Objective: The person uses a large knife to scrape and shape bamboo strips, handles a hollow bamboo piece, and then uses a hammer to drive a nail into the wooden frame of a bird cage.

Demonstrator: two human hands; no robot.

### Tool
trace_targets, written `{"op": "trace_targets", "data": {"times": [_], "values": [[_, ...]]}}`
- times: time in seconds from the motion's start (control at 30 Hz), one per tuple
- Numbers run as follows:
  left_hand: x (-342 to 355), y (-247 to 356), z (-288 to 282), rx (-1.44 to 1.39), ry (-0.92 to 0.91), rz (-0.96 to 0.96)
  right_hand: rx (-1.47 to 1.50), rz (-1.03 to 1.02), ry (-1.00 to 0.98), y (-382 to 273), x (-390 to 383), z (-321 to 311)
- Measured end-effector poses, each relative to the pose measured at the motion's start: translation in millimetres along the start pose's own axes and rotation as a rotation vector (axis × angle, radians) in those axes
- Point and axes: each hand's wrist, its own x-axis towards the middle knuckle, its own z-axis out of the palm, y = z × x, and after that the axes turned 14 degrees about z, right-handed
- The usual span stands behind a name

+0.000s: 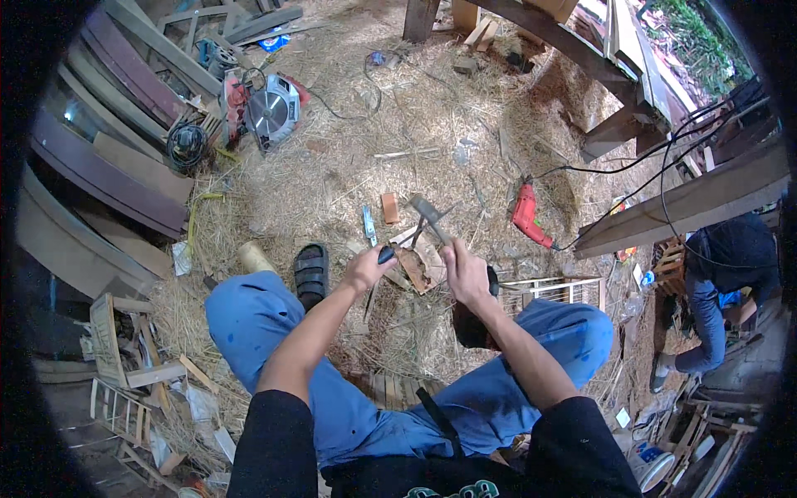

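My right hand (466, 270) is closed around the handle of a hammer (427, 207), its metal head above a small wooden block (422, 267) on the ground between my feet. My left hand (364, 270) is closed on a tool with a black handle (386, 255) at the block's left side; its working end cannot be made out. A dark, narrow metal piece (418, 234) shows beneath the hammer head. Just beyond my left hand lie a blue-and-silver hand tool (369, 224) and a small reddish-brown wood block (389, 207).
Straw and shavings cover the floor. A red drill (526, 217) lies to the right, its cord running off. A circular saw (270, 109) sits at the far left near curved wooden boards (108, 178). Another person (722, 282) crouches at right below a thick beam (689, 199).
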Motion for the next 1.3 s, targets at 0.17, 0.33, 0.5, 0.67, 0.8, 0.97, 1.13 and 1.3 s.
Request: {"op": "trace_targets", "data": {"times": [0.17,0.33,0.5,0.67,0.8,0.97,1.13,1.3], "values": [[-2.1,-3.9,2.4,0.032,0.050,0.009,0.140,0.224,0.076,9.3,15.9,-3.2],[-3.6,6.4,0.0,-0.020,0.047,0.037,0.121,0.310,0.024,33.7,25.0,5.7],[-13.1,15.0,-10.1,0.008,0.064,0.017,0.191,0.408,-0.018,14.8,18.0,2.8],[-0.7,3.2,-5.0,0.127,-0.081,-0.022,-0.088,0.312,-0.290,43.7,27.9,16.8],[-10.8,-14.6,9.1,0.220,-0.089,0.009,0.127,0.406,-0.096,19.4,21.6,19.8],[-15.9,-25.9,11.5,-0.105,0.030,0.056,0.253,0.190,0.082,-11.9,14.9,-7.0],[-8.0,1.9,1.6,-0.046,0.056,-0.018,0.181,0.047,0.022,-3.5,-1.4,0.4],[-5.5,-7.1,5.2,-0.027,0.011,-0.090,-0.168,0.110,-0.314,10.8,-0.1,18.6]]}}
